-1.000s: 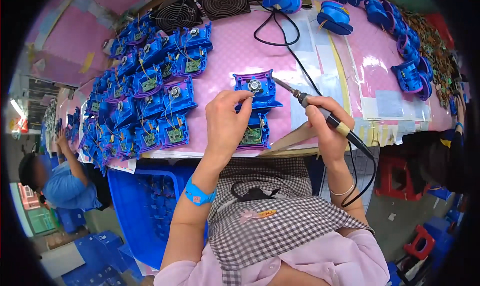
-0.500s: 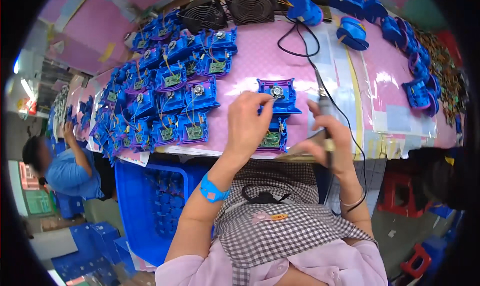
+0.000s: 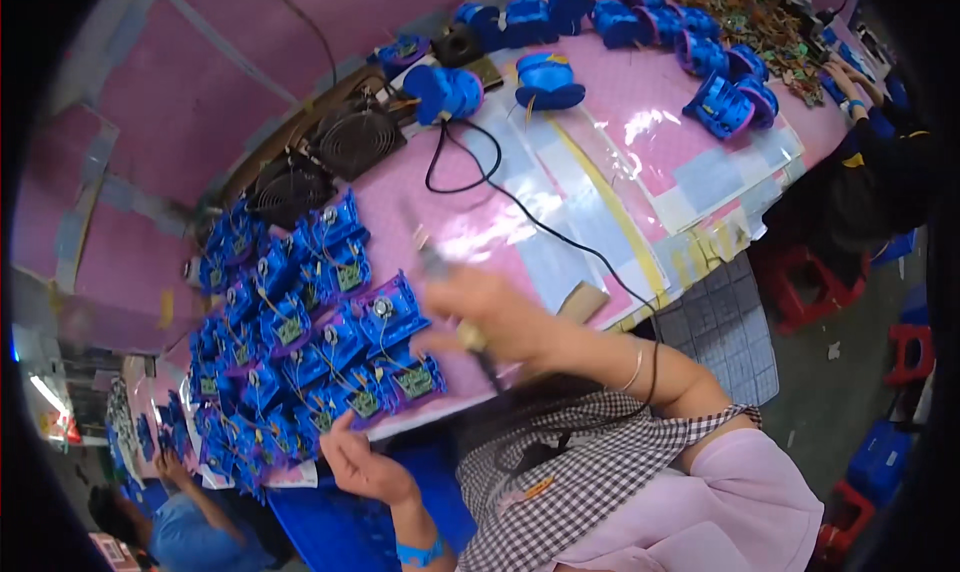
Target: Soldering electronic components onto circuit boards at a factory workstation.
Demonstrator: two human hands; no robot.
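Note:
My right hand (image 3: pixel 495 317) is raised over the table's front edge, smeared by motion, with its fingers wrapped round a soldering iron (image 3: pixel 472 337). The iron has a yellowish band, and a black cord (image 3: pixel 560 234) runs from its area across the table. At the lower left, my left hand (image 3: pixel 365 464) is beside the front edge with its fingers apart. Its fingertips are close to a blue housing with a green circuit board (image 3: pixel 365 402); whether they touch it I cannot tell. Near my right hand stands another blue housing with a round silver part (image 3: pixel 385 310).
Rows of blue housings (image 3: pixel 260 387) crowd the table's left side. Behind them stand two black fans (image 3: pixel 360 142). Blue spool-shaped parts (image 3: pixel 548 80) line the far side. A blue bin (image 3: pixel 330 522) is below the edge. Other people (image 3: pixel 195 522) work at both sides.
My view has turned right. My left hand has moved down and left, away from the middle housing, which no longer shows there. My right hand has swung left with the soldering iron.

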